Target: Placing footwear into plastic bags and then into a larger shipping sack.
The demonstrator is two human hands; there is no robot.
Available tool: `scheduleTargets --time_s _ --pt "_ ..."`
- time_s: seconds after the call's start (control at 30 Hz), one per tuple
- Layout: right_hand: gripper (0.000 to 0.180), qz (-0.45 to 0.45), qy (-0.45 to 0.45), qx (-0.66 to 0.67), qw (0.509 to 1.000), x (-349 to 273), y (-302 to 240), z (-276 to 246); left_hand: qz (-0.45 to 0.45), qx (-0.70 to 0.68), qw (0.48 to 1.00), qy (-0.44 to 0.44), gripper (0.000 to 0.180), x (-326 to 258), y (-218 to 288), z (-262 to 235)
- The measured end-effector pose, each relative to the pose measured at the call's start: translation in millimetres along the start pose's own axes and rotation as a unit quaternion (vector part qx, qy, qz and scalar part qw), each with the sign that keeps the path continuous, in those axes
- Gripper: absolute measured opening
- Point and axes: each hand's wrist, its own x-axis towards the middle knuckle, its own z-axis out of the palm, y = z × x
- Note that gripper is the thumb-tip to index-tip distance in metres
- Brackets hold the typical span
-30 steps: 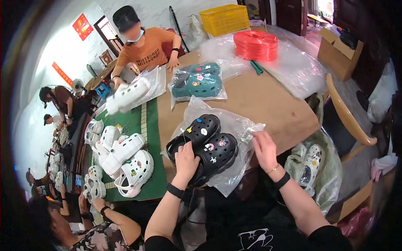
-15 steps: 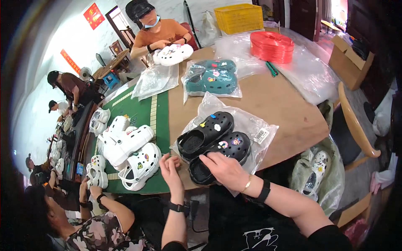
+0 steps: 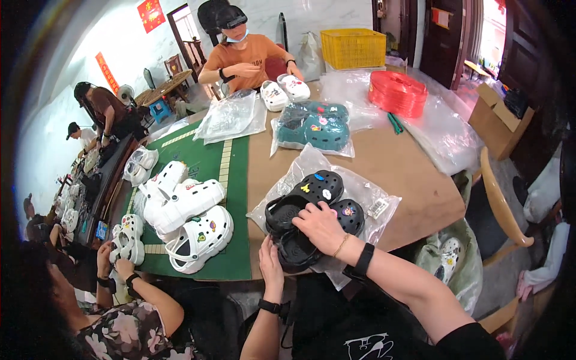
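A pair of black clogs with colourful charms lies side by side on a clear plastic bag (image 3: pixel 366 183). The farther black clog (image 3: pixel 288 211) points toward the upper right. My right hand (image 3: pixel 324 229) lies over the nearer black clog (image 3: pixel 295 251), its fingers bent onto the upper by the opening; the fingertips are partly hidden against the shoe. Beside that clog's heel is my left hand (image 3: pixel 271 265), fingers stretched out and at its edge, holding nothing. Just beyond the pair is a bagged pair of teal clogs (image 3: pixel 327 133).
White clogs (image 3: pixel 183 207) are heaped on the green mat to the left. A red roll of plastic twine (image 3: pixel 397 94), green-handled scissors (image 3: pixel 395 123) and a yellow crate (image 3: pixel 353 49) sit farther back. Co-workers handle white clogs across the table and at left. A chair (image 3: pixel 498 198) stands right.
My left hand has come in to the nearer clog's heel and straightened its fingers. My right hand has shifted up the shoe. Across the table, the co-worker's white clogs now rest on the tabletop.
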Motion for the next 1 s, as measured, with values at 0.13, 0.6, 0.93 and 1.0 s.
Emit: scheduleTargets --time_s 0.13,0.6,0.93,1.0 --pt "0.019 0.004 0.079 0.052 0.996 -4.9 22.5 -36.3 0.075 0.050 0.996 -0.014 0.041 -1.1 1.2 4.8" --pt "0.020 -0.037 -0.003 -0.172 0.984 -102.9 152.6 -157.8 0.216 0.280 0.935 -0.003 0.046 22.4 -25.4 12.2" --pt "0.027 -0.074 -0.051 -0.142 0.986 -156.7 182.7 -117.4 0.157 0.297 0.942 -0.014 0.042 19.4 -19.5 9.5" --pt "0.027 0.011 -0.002 -0.108 0.994 -158.8 171.6 -119.6 0.146 0.307 0.940 -0.012 0.042 18.0 -28.8 4.4"
